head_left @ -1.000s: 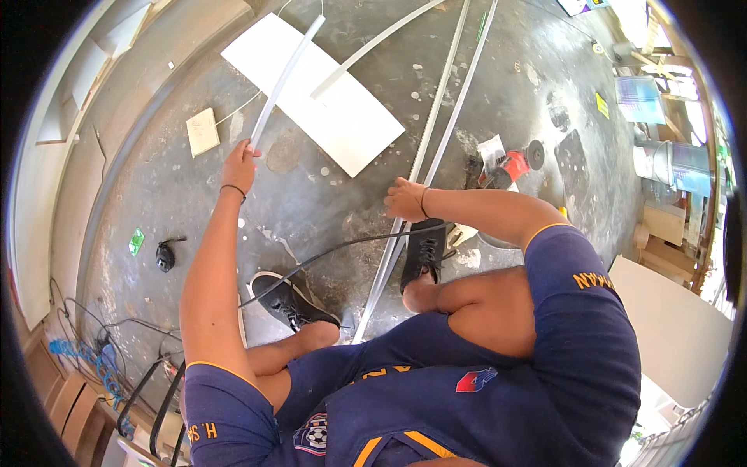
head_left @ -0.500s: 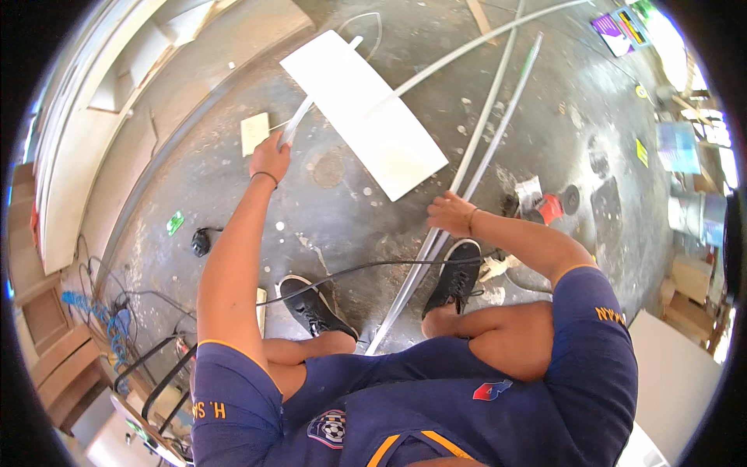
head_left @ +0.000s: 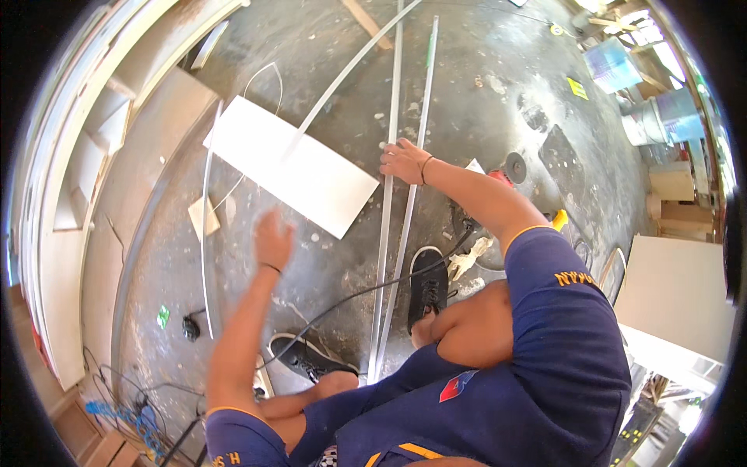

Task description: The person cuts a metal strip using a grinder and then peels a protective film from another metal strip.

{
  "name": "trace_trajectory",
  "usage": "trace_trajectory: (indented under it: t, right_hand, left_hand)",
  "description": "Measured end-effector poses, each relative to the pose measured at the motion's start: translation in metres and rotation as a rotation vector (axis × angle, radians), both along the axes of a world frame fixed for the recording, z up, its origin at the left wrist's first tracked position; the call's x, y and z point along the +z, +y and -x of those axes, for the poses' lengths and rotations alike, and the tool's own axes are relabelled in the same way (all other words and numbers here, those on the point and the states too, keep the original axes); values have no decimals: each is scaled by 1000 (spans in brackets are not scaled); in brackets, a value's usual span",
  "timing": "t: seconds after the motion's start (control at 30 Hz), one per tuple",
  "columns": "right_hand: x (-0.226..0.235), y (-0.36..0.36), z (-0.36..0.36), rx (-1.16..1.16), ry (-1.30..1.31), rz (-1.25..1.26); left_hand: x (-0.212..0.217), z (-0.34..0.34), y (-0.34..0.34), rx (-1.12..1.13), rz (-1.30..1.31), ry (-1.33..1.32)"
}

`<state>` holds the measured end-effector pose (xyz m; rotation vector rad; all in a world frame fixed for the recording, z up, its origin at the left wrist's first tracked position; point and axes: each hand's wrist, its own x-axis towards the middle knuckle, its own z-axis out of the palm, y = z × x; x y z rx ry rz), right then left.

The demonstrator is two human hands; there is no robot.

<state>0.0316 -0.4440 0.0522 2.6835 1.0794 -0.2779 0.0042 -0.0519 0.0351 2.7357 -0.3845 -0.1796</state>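
Strips, two of them, long, narrow and pale, flat on the concrete floor, long axes running away from the body, converging at the near end beside the right shoe. Left strip directly beneath the right hand; right strip just beside it, passing under the same wrist. Right hand laid crosswise to those axes, nearer by far than the other, fingers bent over the left strip and touching it; gripped or merely pressed, cannot tell from above. Left hand well apart from that pair, open, fingers loosely spread, blurred by motion, holding nothing visible. Close ahead of it and to its right, white rectangular panel, lying slantwise, with a curved pale strip reaching onto its face. Off to the left, thin bowed strip, lengthwise to the body, much nearer to the left hand than to the right. Black cable crossing both long strips, on the body's side of the panel.
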Motion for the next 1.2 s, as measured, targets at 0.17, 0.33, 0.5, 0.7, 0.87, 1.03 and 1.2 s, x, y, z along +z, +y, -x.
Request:
trace_trajectory:
  t: [0.17,0.33,0.5,0.7,0.87,1.03,1.2]
  right_hand:
    - [4,-15,-21,-125,-29,-4]
    - [2,-15,-14,-348,-26,-238]
    - [-7,-16,2,-1203,55,-511]
    - [-21,-39,1,-1427,229,-418]
    - [-27,-33,-5,-1539,211,-496]
    - [-32,-43,-14,-1663,592,-636]
    - [-54,-41,-7,-1858,674,-1432]
  left_hand:
    - [5,115,-107,-229,328,541]
    - [-19,159,-124,23,590,699]
    - [-26,159,-114,-111,287,668]
    - [-42,178,-108,-258,154,1032]
    - [-10,162,-102,-434,73,1169]
    - [-37,174,-95,-513,-20,899]
    - [-30,170,-105,-459,-73,842]
